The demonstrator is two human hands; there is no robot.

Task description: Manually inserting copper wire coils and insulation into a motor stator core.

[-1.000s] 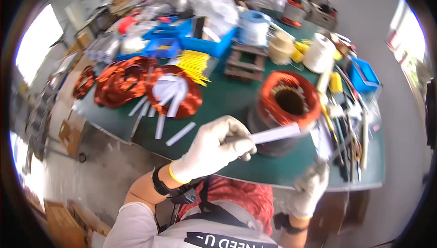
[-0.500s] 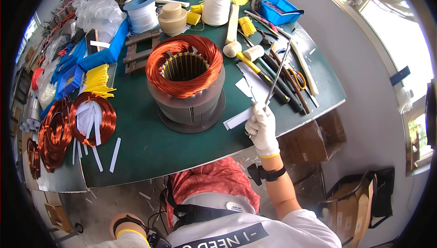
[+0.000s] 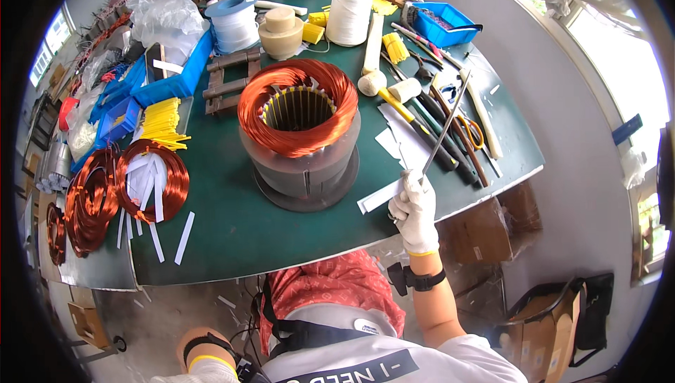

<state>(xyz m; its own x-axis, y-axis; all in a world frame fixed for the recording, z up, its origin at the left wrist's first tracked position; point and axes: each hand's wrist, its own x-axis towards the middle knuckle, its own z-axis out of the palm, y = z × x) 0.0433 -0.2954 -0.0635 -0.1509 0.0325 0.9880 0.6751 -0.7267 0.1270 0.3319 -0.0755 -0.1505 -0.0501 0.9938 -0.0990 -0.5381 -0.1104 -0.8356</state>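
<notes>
- Gripping a thin metal rod (image 3: 448,119), the person's right hand (image 3: 415,213), in a white glove, has its fingers closed around the near end; the rod slants up and away to the far right.
- A flat white strip (image 3: 380,197) reaches out to the left of that hand, its right end meeting the fingers; whether it is pinched or only touched cannot be told.
- The left hand (image 3: 193,377) is mostly cut off at the near edge, left of the person's lap, so whether it is clenched or released cannot be told.
- Left of the right hand and a little farther off, well apart from it, a grey metal cylinder (image 3: 301,172) stands upright on the green table (image 3: 218,186), topped by a thick ring of copper wire (image 3: 295,145).
- Beyond the right hand lie white paper sheets (image 3: 404,133), a pale mallet (image 3: 371,84) and scissors (image 3: 478,134) with orange handles; the rod passes over the tools there.
- On the left side, loops of copper wire (image 3: 91,214) lie together, with white strips (image 3: 184,239) near them and yellow sticks (image 3: 163,121) just beyond.
- Farther off stand a blue bin (image 3: 184,77), a white spool (image 3: 235,29) and a cone of white thread (image 3: 349,19).
</notes>
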